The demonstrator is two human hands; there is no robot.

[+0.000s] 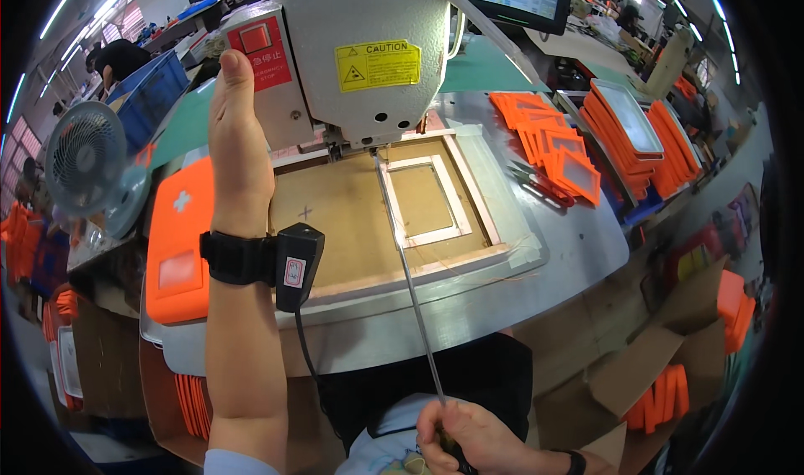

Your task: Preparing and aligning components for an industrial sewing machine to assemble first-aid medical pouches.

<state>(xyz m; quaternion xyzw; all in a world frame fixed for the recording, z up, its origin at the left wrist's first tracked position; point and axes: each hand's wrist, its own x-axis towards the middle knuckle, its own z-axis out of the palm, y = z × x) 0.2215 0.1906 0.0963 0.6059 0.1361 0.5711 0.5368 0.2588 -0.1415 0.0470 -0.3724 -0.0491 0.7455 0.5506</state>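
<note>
My right hand point(469, 437) is closed around the dark handle of a long screwdriver point(419, 308). Its thin metal shaft runs up across the work frame, and the tip reaches the needle area under the sewing machine head point(368, 73). Raised at the left side of that head is my left hand point(240, 140), beside the red emergency button point(255, 38). The thumb points up; the other fingers are hidden. Beneath the head lies a rectangular frame point(469, 174) around a brown board point(335, 232), with a smaller white rectangular frame point(456, 207) set in it.
An orange case point(180, 224) with a white cross lies left of the frame. Orange mesh-window pieces point(544, 136) and red-handled snips point(540, 184) are on the metal table at right. Beyond stand stacked orange panels point(615, 140). A cardboard box point(645, 370) is low right, a fan point(86, 157) far left.
</note>
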